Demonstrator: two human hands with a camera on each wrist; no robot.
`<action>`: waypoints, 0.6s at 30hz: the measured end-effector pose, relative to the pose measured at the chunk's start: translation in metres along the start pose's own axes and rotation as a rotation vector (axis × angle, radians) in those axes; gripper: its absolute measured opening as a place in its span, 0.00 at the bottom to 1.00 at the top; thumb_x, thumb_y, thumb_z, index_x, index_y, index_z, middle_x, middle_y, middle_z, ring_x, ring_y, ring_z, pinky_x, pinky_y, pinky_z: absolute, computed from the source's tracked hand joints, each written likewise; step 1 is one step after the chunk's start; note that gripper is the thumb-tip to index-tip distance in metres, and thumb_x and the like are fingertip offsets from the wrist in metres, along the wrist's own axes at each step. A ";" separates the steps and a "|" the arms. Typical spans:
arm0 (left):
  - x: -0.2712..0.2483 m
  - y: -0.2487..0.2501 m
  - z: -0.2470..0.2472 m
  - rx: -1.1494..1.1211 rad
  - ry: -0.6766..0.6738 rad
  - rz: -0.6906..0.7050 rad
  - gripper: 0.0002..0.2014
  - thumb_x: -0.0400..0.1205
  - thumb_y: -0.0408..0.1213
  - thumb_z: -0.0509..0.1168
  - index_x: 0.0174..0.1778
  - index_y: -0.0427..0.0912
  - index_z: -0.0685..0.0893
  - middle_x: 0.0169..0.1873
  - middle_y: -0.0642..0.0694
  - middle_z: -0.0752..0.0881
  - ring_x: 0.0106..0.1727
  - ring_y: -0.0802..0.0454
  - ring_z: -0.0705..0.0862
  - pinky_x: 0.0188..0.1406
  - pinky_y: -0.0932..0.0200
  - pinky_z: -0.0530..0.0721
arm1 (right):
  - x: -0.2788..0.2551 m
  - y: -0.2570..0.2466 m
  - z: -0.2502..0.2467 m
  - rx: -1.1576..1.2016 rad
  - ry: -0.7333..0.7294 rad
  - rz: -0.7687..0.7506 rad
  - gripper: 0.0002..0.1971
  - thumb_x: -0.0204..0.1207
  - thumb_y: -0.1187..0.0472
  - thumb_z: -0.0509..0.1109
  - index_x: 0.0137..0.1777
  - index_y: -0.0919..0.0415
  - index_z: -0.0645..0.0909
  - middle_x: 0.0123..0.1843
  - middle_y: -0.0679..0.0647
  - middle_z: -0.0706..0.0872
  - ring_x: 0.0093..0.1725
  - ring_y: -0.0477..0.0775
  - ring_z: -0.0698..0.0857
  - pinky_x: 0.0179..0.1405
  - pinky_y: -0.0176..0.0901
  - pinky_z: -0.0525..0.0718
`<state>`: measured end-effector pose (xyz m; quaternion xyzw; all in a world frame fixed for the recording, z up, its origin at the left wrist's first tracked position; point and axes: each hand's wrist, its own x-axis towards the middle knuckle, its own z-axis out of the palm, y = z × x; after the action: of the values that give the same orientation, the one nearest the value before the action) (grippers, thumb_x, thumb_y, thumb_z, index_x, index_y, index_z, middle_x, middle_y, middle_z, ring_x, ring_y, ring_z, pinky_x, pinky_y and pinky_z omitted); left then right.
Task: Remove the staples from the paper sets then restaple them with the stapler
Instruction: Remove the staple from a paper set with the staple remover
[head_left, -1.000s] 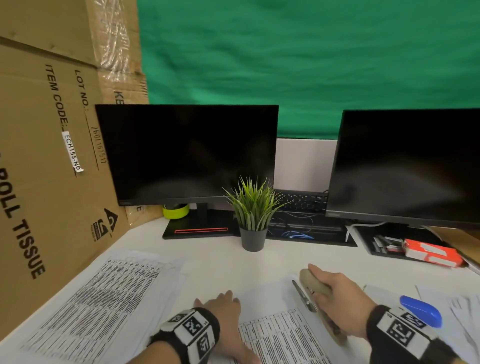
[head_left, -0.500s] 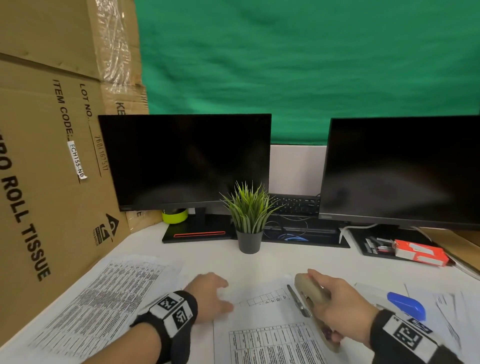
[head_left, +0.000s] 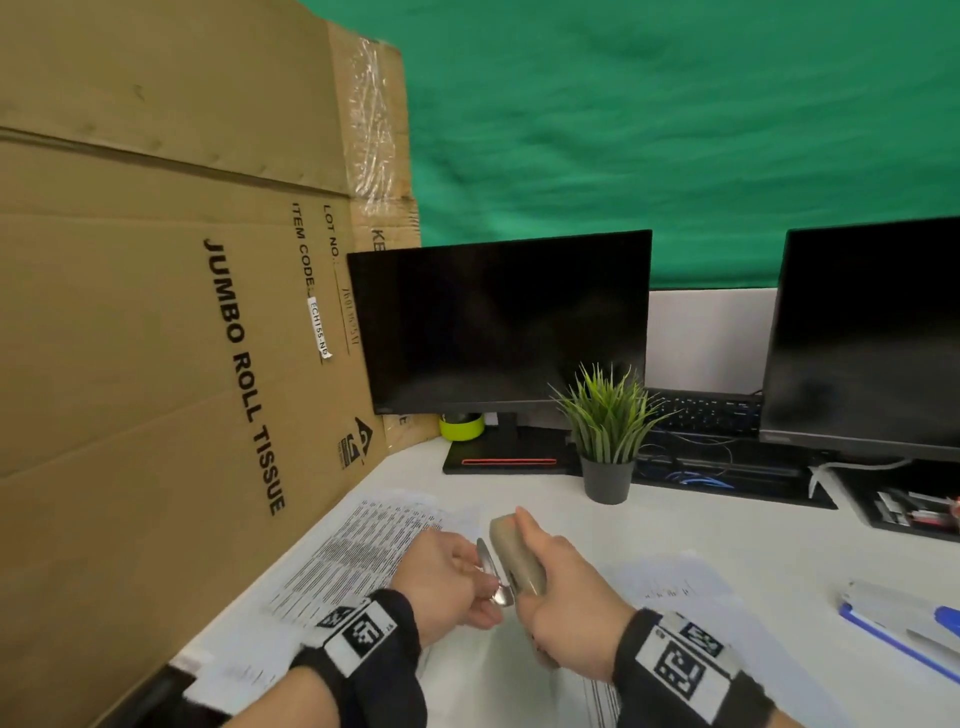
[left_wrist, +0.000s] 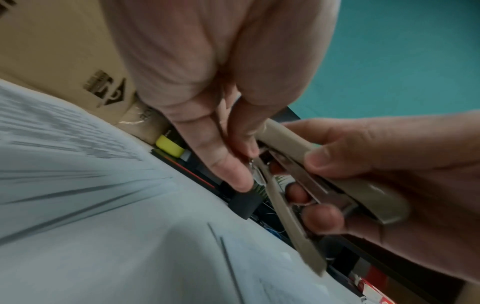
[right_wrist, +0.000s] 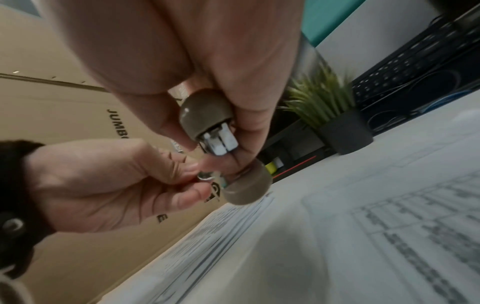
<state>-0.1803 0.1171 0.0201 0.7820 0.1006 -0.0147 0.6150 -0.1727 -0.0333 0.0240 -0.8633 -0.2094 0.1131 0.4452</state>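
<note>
Gripping the beige plastic stapler (head_left: 519, 558) firmly, right hand (head_left: 566, 597) steadies it; left hand (head_left: 447, 584) pinches its metal tip (head_left: 493, 577). Pull gently, I'd say.

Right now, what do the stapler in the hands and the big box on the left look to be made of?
Stapler: beige shell, probably smooth plastic with a faint sheen; inside, a bright silvery metal channel and blade that catch the light. Box: brown corrugated cardboard, matte, with printed black lettering, fold creases and clear tape along a seam.
</note>
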 end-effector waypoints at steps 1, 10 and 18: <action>-0.002 -0.005 -0.004 0.000 0.026 -0.013 0.08 0.80 0.14 0.59 0.43 0.30 0.77 0.27 0.35 0.83 0.24 0.43 0.83 0.27 0.54 0.88 | 0.001 -0.004 0.008 -0.020 -0.028 -0.022 0.41 0.81 0.65 0.61 0.83 0.41 0.40 0.62 0.51 0.63 0.48 0.48 0.74 0.35 0.23 0.77; -0.014 -0.033 -0.020 0.042 0.248 -0.071 0.16 0.75 0.17 0.58 0.23 0.37 0.74 0.18 0.42 0.76 0.17 0.50 0.75 0.22 0.60 0.79 | 0.001 -0.031 0.055 -0.230 -0.090 -0.119 0.37 0.78 0.69 0.58 0.82 0.43 0.47 0.61 0.52 0.63 0.56 0.57 0.80 0.64 0.45 0.79; -0.015 -0.041 -0.075 0.052 0.327 -0.110 0.11 0.81 0.23 0.61 0.34 0.35 0.80 0.31 0.36 0.84 0.29 0.45 0.84 0.30 0.55 0.88 | 0.002 -0.046 0.077 -0.184 -0.174 -0.141 0.37 0.81 0.67 0.60 0.84 0.46 0.47 0.61 0.50 0.63 0.60 0.52 0.76 0.67 0.34 0.72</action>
<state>-0.2093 0.1967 0.0010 0.7830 0.2414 0.0766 0.5681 -0.2124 0.0469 0.0164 -0.8705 -0.3169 0.1360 0.3511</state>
